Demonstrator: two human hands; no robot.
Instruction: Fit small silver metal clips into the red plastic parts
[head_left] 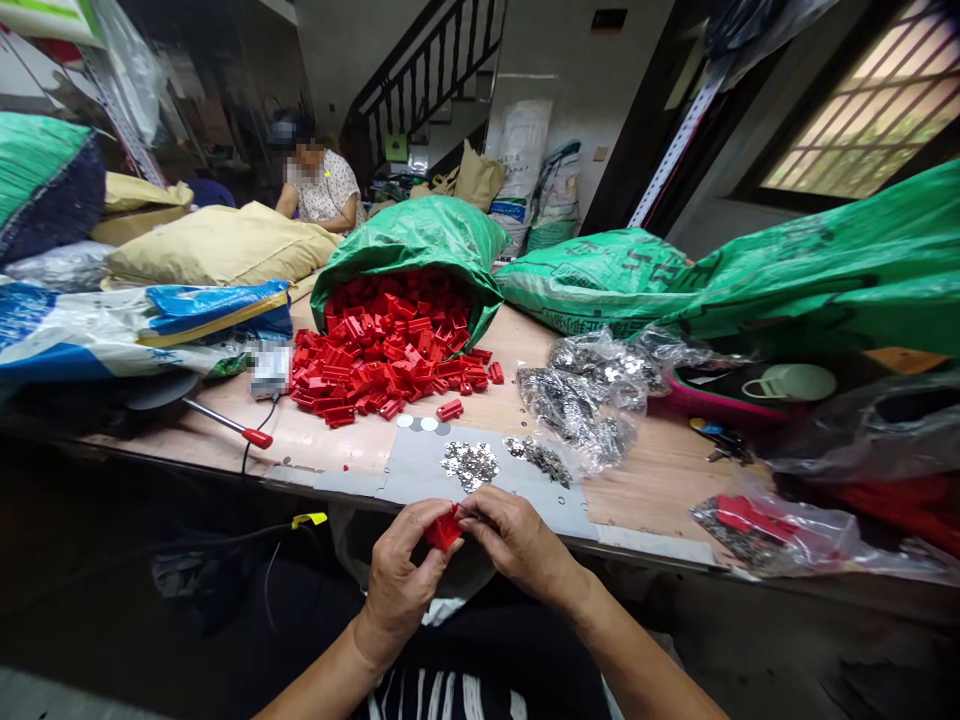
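Observation:
My left hand is closed on a small red plastic part, just in front of the table's near edge. The fingertips of my right hand are pinched together at the right side of that part; what they hold is too small to make out. Beyond my hands, a heap of small shiny metal pieces lies on a grey sheet. To its right is a second heap of darker metal pieces. A large pile of similar red plastic parts spills out of a green woven sack.
Clear plastic bags of metal pieces lie right of the heaps, with another bag at the near right edge. A lever with a red grip juts out at left. Green sacks line the back. A person sits beyond.

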